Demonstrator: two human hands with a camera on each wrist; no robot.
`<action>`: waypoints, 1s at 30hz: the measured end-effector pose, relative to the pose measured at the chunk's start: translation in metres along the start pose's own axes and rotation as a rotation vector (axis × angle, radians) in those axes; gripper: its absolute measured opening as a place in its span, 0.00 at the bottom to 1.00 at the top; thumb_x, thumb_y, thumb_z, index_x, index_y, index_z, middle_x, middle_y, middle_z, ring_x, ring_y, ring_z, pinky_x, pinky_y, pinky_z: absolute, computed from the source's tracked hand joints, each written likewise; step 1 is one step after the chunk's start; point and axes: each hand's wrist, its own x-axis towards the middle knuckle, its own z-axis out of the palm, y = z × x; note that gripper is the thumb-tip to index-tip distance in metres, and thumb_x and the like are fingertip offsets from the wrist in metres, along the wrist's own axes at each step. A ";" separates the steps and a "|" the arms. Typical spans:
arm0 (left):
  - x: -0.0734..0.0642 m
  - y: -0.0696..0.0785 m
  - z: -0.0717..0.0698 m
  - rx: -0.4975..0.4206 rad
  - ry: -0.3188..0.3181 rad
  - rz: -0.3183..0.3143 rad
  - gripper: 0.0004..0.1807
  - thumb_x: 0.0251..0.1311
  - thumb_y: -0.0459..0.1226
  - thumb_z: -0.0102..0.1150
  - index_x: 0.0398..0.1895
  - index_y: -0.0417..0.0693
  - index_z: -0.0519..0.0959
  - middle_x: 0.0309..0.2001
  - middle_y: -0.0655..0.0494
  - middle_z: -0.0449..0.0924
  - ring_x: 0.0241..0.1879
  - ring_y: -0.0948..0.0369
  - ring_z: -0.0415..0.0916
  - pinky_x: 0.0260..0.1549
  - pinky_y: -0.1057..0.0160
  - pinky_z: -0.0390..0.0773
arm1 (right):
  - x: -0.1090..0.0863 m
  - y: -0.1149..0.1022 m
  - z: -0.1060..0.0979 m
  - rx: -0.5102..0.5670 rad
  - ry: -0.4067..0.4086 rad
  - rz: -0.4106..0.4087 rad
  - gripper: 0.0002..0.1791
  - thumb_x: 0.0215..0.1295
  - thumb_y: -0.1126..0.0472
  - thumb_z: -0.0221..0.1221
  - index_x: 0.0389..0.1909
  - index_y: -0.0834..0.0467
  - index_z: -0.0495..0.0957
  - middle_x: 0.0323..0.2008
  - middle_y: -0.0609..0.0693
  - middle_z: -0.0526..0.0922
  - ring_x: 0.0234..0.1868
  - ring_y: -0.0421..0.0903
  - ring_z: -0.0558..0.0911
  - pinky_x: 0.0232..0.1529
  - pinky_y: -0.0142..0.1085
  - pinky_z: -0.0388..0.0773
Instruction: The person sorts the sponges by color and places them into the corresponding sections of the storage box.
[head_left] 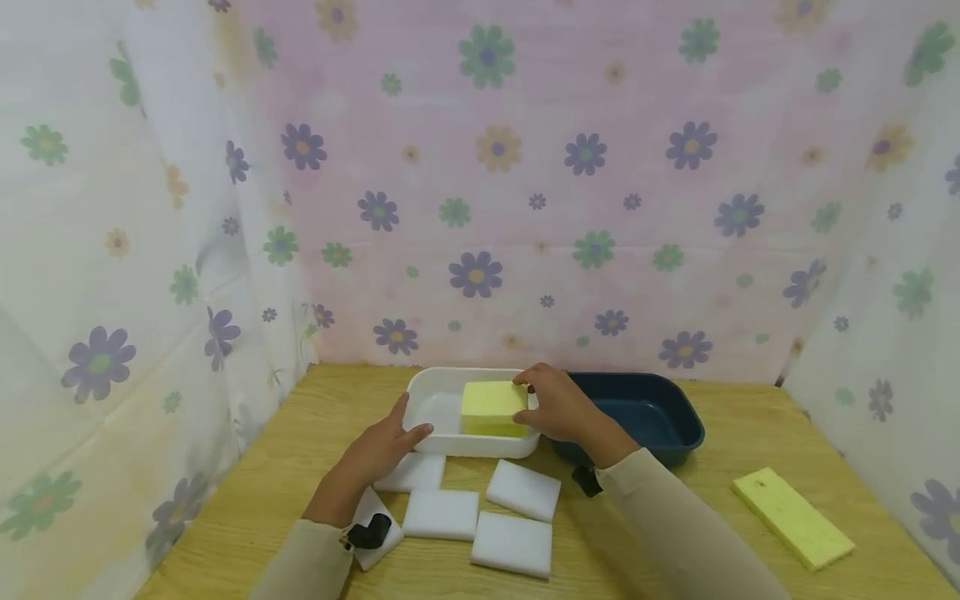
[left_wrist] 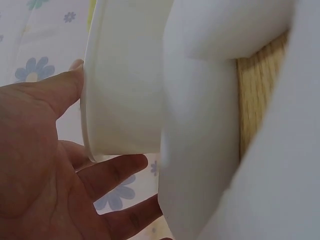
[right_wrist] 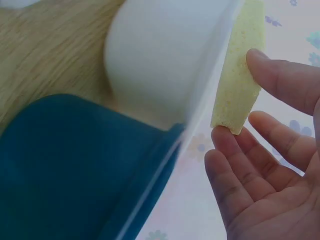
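Note:
A white plastic basin point(head_left: 435, 444) stands at the back of the table. In its right half is a stack of yellow sponges point(head_left: 491, 396), its top above the near rim. My right hand point(head_left: 558, 404) reaches over the basin's right end and pinches the top sponge point(right_wrist: 237, 75) at its right edge, thumb on the near side. My left hand point(head_left: 375, 450) rests at the basin's left near corner. In the left wrist view, its thumb touches the rim and its other fingers stretch out beside the wall.
A dark blue basin point(head_left: 686, 429) stands against the white one on the right. Several white sponge pads point(head_left: 512, 544) lie in front, one partly under the left wrist. Farther right a yellow sponge point(head_left: 793, 517) lies on the wooden table point(head_left: 720, 417). Flowered cloth point(head_left: 540, 242) hangs behind and at both sides.

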 end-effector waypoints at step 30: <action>-0.001 0.002 -0.001 -0.031 -0.002 0.011 0.53 0.73 0.65 0.49 0.86 0.50 0.37 0.73 0.38 0.70 0.72 0.38 0.67 0.67 0.32 0.65 | -0.001 0.009 0.011 -0.001 -0.051 -0.028 0.26 0.66 0.52 0.70 0.62 0.57 0.80 0.61 0.53 0.78 0.56 0.53 0.81 0.53 0.48 0.80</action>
